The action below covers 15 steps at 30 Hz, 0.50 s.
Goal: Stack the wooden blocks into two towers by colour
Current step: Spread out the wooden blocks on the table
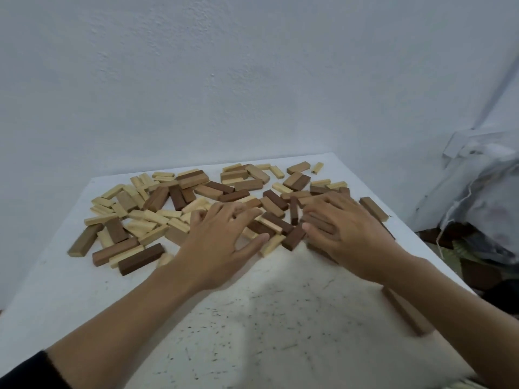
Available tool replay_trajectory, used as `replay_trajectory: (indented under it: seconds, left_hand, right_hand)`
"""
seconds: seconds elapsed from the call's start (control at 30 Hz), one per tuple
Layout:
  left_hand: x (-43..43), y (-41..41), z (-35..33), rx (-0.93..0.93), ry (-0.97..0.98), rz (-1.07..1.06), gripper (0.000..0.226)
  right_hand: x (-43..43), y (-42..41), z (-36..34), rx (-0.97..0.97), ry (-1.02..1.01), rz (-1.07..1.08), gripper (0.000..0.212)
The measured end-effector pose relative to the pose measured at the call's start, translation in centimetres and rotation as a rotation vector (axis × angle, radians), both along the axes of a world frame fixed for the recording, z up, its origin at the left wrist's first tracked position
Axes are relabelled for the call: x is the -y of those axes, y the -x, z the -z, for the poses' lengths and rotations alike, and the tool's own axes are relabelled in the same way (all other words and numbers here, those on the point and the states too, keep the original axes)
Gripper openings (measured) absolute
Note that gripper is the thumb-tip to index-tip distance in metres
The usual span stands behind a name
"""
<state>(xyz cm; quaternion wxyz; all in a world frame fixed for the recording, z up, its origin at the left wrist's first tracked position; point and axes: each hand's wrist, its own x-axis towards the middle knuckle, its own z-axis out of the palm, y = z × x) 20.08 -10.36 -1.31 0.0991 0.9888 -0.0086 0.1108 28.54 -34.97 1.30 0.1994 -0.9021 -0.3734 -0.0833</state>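
Note:
Many wooden blocks lie scattered flat across the far half of the white table (252,318), pale ones (153,217) mixed with brown ones (141,259). No tower stands. My left hand (222,242) rests spread over the middle of the pile, fingers straight on the blocks. My right hand (348,231) lies over brown blocks (317,224) at the right of the pile, fingers flat on them. Both hands hide the blocks beneath them.
One brown block (404,311) lies alone near the table's right edge by my right forearm. A pale wall stands right behind the table. A clear plastic bag (477,197) and clutter sit on the floor to the right.

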Motion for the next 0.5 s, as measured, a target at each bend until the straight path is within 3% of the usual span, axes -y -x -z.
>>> replay_trajectory:
  seconds: [0.1, 0.27, 0.33, 0.5]
  left_hand:
    - [2.7, 0.4, 0.2, 0.02, 0.022, 0.111, 0.059]
    - [6.3, -0.3, 0.8, -0.071, -0.071, 0.189, 0.072]
    - [7.1, -1.2, 1.0, -0.068, -0.079, 0.196, 0.073]
    - [8.4, -4.5, 1.6, -0.096, -0.147, 0.223, 0.076]
  right_hand:
    - [3.7, 0.7, 0.7, 0.05, -0.046, 0.044, 0.034]
    - [8.1, 2.6, 1.5, 0.006, 0.202, 0.247, 0.084]
    - [9.0, 3.7, 2.6, -0.034, 0.284, 0.316, 0.095]
    - [9.3, 3.0, 3.8, -0.084, 0.166, 0.393, 0.099]
